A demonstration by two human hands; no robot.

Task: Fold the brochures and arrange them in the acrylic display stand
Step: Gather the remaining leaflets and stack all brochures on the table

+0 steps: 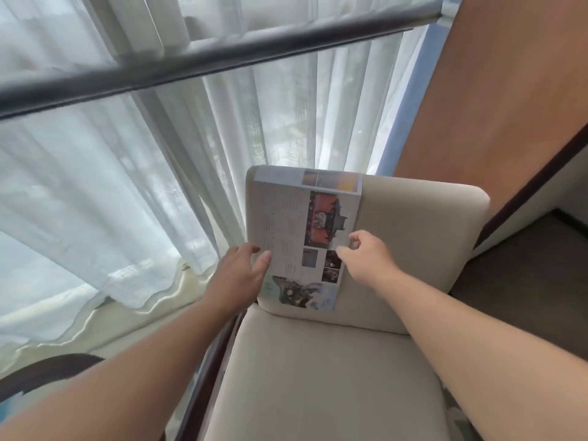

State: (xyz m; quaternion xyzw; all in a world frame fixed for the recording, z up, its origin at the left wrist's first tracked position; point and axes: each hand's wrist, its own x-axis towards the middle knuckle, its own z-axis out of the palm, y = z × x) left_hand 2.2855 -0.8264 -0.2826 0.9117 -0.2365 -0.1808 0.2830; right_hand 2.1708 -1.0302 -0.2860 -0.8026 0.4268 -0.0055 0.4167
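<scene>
At frame centre the brochure (pixel 302 224), judged light and floppy, was pinched at its side edges, the likeliest holds, by the left hand (pixel 241 272) and right hand (pixel 366 254).

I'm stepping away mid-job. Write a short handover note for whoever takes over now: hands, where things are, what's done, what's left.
Left hand: grips the brochure at its left edge, thumb on the printed face.
Right hand: pinches the brochure near its right edge.
Brochure: held upright against the backrest of the cream chair; a strip along its top looks bent over, possibly a first fold.
Display stand: not in view.
Done: at most one fold started; no brochure visibly placed.
Left: finish folding, find the stand, set the brochures in it.
</scene>
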